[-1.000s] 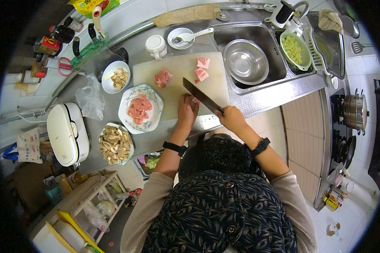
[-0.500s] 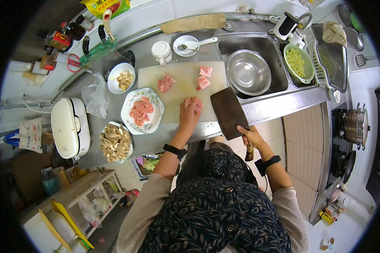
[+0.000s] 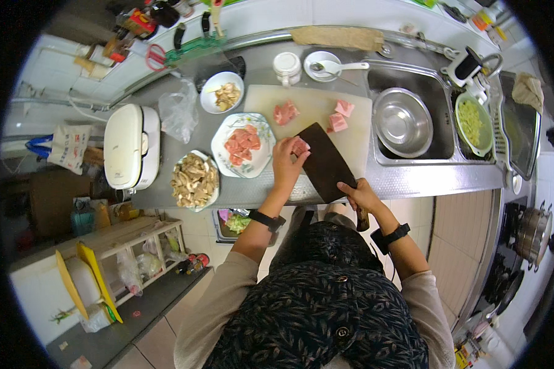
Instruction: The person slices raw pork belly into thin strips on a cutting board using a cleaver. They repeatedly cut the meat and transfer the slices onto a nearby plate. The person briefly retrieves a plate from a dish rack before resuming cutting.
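Note:
My right hand (image 3: 361, 195) grips the handle of a dark cleaver (image 3: 324, 161), its broad blade lying flat over the near edge of the pale cutting board (image 3: 317, 104). My left hand (image 3: 287, 163) presses pink meat pieces (image 3: 300, 146) against the blade's far end. More raw meat chunks lie on the board: one pile (image 3: 285, 113) at its left, another (image 3: 339, 117) toward its right. A patterned plate (image 3: 243, 144) with cut meat stands just left of my left hand.
A plate of sliced mushrooms (image 3: 194, 179) and a white appliance (image 3: 131, 147) stand to the left. A small bowl (image 3: 223, 92), a jar (image 3: 287, 67) and a dish with a spoon (image 3: 323, 65) lie beyond the board. The sink (image 3: 437, 147) with a steel bowl (image 3: 402, 122) is on the right.
The cleaver went from upright over the board, out past the counter edge, then came back flat onto the board's near edge. My left hand now gathers meat against its blade.

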Available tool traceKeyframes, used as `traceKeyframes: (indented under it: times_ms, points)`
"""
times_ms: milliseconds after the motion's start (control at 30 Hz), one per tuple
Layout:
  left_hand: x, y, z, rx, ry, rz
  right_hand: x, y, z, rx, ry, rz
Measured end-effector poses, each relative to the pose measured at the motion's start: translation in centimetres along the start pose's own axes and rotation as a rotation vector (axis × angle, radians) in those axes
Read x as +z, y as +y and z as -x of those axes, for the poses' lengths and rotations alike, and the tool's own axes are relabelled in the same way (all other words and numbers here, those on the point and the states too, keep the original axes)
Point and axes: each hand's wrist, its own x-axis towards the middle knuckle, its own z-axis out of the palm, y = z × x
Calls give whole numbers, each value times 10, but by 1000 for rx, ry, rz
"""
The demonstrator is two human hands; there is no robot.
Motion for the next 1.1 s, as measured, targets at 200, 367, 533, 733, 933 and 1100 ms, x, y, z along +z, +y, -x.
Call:
traceKeyframes:
  times_ms: [200, 367, 533, 733, 933, 1100]
  points:
    - [-70, -53, -21, -58, 180, 37, 57, -65, -35, -228, -21, 279]
    - [-105, -98, -28, -120, 151, -175, 84, -98, -50, -319, 2, 385]
    - [-107, -90, -28, 73, 183, -325, 54, -77, -38, -269, 112, 393]
    - [-56, -40, -43, -13, -153, 10, -9, -26, 21, -249, 390, 390]
    - [33, -11, -54, 165, -371, 33, -29, 7, 66, -59, 534, -54]
    - [69, 7, -56, 46, -361, -135, -39, 25, 70, -28, 588, -194]
